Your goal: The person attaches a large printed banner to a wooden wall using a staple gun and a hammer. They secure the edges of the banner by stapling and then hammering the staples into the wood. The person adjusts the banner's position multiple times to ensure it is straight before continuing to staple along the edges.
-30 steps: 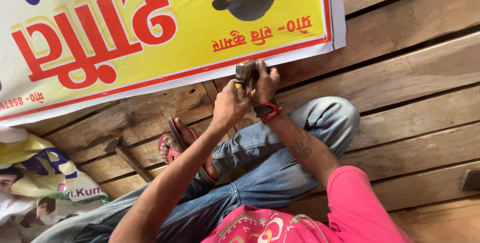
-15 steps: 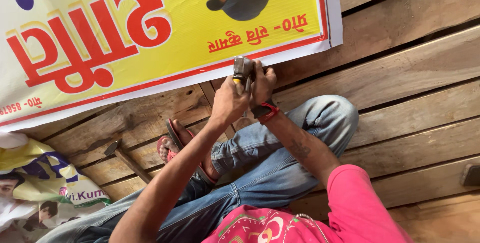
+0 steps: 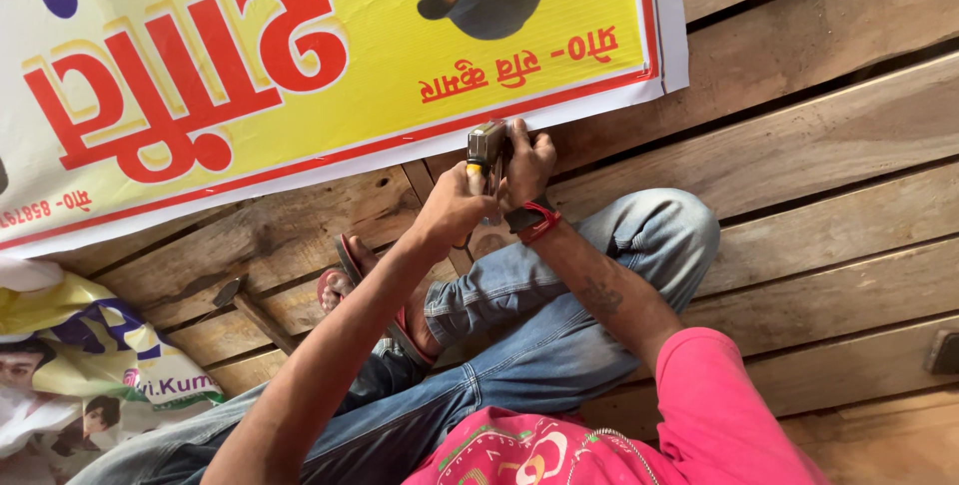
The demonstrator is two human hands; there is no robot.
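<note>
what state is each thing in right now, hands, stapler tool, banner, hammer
left hand: closed around the tool's grip
right hand: pressed on the tool from the other side
metal stapler tool: held upright at the banner's lower edge
yellow banner: spread flat on the planks
hammer: lying loose on the planks, untouched

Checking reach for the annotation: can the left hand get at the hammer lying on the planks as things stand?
Probably not right now. The left hand is wrapped on the staple gun at the banner edge, and the hammer lies apart beyond the sandalled foot. The path over the planks looks open if it lets go.
</note>
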